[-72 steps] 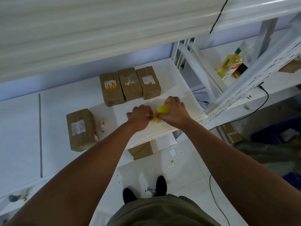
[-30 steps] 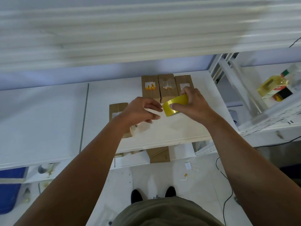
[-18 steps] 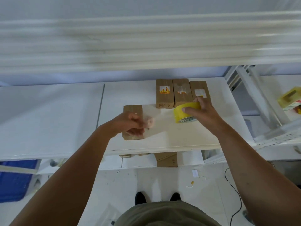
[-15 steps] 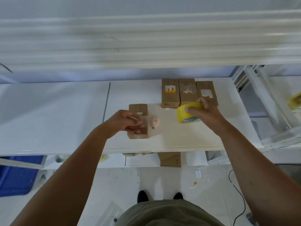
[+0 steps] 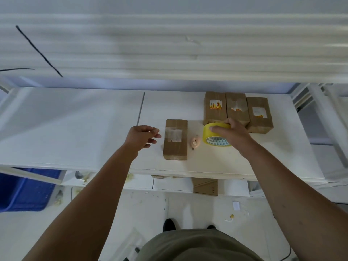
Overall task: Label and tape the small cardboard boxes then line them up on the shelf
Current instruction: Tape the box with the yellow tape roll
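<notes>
My right hand [image 5: 231,134] has brought the tape roll [image 5: 209,131] down to the shelf [image 5: 94,129], right of the lone box [image 5: 175,147], fingers clamped over its rim. My left hand [image 5: 142,136], now loose and empty, hovers just left of that box, which I judge comes next.

White shelf [image 5: 75,129], dark seam [image 5: 140,108] left of middle. Back right: three boxes [image 5: 236,110] in row, side by side, labels up. Fourth box [image 5: 176,146] apart, nearer front edge, label up. Small pink object [image 5: 195,143] just right of it. Yellow tape roll [image 5: 207,133] beside that.
</notes>
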